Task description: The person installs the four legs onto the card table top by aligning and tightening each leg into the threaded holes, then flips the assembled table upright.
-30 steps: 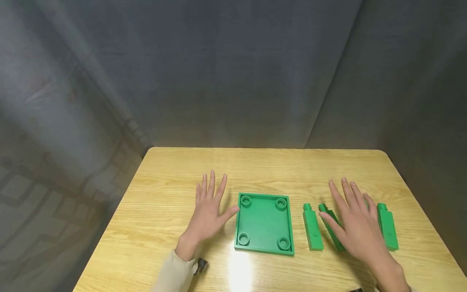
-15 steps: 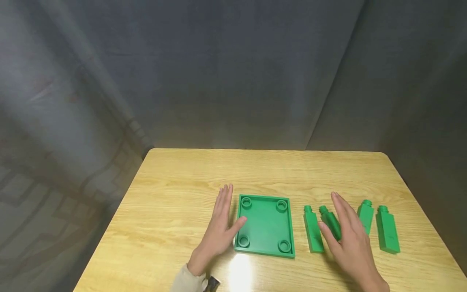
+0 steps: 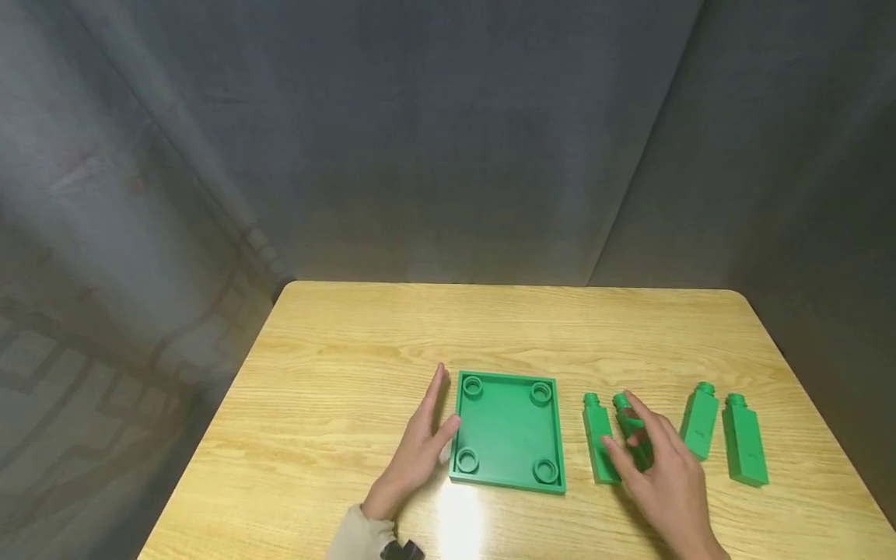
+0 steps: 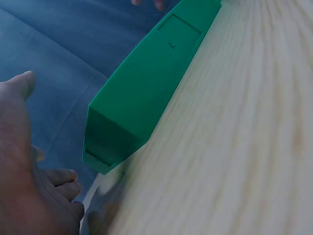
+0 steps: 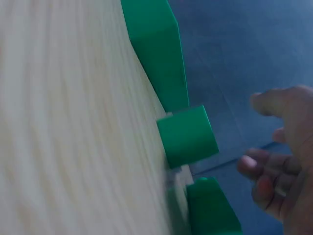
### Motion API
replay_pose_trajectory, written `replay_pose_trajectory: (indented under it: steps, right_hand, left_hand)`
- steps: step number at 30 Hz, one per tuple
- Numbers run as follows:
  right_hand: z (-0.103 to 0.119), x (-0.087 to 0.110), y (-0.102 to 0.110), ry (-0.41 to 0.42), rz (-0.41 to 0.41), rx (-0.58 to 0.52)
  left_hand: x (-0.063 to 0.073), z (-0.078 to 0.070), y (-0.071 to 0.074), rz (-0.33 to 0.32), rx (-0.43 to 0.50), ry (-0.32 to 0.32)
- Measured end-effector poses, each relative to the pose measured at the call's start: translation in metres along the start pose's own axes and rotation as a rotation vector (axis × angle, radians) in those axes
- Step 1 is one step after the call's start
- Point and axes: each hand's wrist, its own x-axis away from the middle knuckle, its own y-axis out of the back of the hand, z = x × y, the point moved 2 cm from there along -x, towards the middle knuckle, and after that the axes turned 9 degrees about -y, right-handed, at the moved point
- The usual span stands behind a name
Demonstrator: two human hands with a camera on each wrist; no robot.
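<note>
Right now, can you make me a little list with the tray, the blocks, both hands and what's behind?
tray: green and square, flat on the wooden table, a round ring in each corner
blocks: four, green, lying right of the tray, a round knob on each far end
left hand: beside the tray's left edge, holding nothing
right hand: over the second block from the left, not gripping it
behind: grey curtain

Four bottle-shaped green pegs (image 3: 700, 422) lie right of a square green tray (image 3: 509, 428).
</note>
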Motion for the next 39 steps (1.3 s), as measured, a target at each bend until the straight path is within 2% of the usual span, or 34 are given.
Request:
replay_pose_trajectory:
  steps: [7, 13, 20, 29, 34, 39]
  right_hand:
    - [0.001, 0.008, -0.005, -0.087, 0.022, 0.142]
    - [0.002, 0.014, -0.007, -0.131, 0.078, 0.192]
    - [0.004, 0.021, -0.008, -0.189, 0.162, 0.215]
    - [0.005, 0.027, -0.008, -0.262, 0.279, 0.233]
    - [0.006, 0.028, -0.010, -0.243, 0.252, 0.222]
    - [0.006, 0.030, -0.010, -0.180, 0.170, 0.199]
  left_hand:
    - [0.005, 0.001, 0.003, 0.051, -0.059, 0.060]
    - [0.010, 0.001, 0.007, 0.124, -0.145, 0.098]
    - [0.009, 0.003, 0.007, 0.187, -0.190, 0.064]
    - [0.009, 0.008, 0.005, 0.161, -0.230, 0.002]
    - [0.010, 0.008, 0.007, 0.174, -0.267, -0.006]
    - [0.011, 0.006, 0.013, 0.240, -0.289, -0.014]
